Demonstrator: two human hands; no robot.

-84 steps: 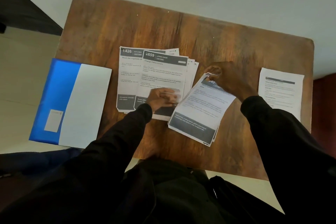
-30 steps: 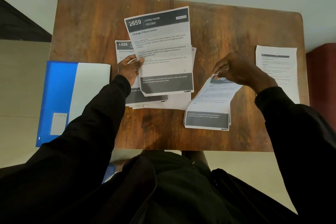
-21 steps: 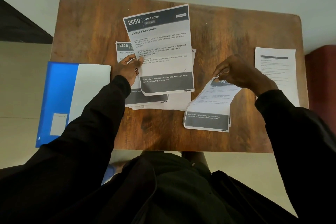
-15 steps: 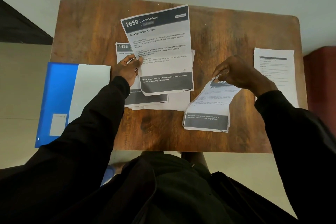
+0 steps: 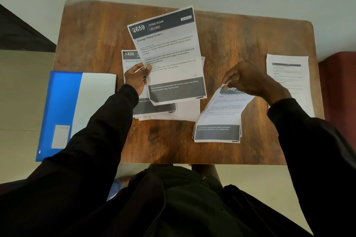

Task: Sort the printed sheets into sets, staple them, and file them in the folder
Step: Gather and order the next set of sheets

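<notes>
Left grip (image 5: 135, 77): pinching raised sheet (image 5: 169, 56) above pile (image 5: 188, 111). Right grip (image 5: 248, 79): pinching bundle (image 5: 221, 113) top. Folder (image 5: 63, 106): left on surface (image 5: 96, 34). Loose page (image 5: 289, 79): right.

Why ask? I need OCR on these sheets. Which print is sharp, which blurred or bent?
Head view: headings on the 2659 sheet in the left hand read sharply, its small print is soft; head view: the curled set pinched by the right hand bows, its number half hidden; head view: the lone sheet far right is too faint to read.
</notes>
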